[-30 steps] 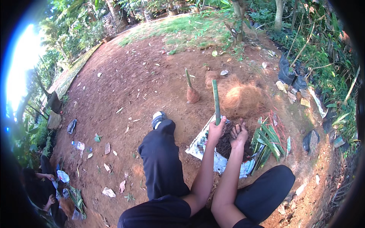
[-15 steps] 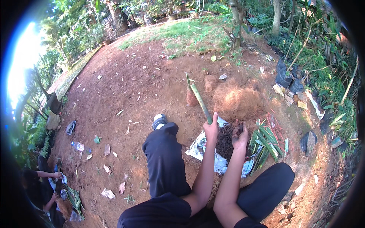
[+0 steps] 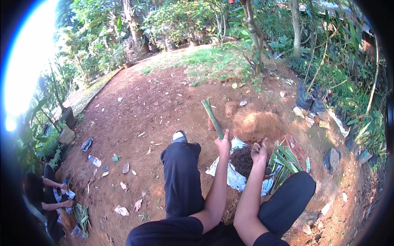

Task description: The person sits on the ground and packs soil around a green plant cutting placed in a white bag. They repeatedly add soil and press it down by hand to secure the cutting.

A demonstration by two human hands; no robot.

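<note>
At frame centre the left hand point(image 3: 223, 144) grips a green stalk point(image 3: 213, 117), now tilted further toward upper left than before. The right hand point(image 3: 259, 151), loosely curled, remains over dark soil point(image 3: 242, 160) on the white sheet point(image 3: 230, 176).

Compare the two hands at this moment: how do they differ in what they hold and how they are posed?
The left hand is closed around a green stalk that slants up and away to the left; the right hand grips no stalk and its fingers curl loosely. The left hand sits beside the dark soil; the right hand is at the far edge of that soil. Both reach out over the white sheet.
</note>
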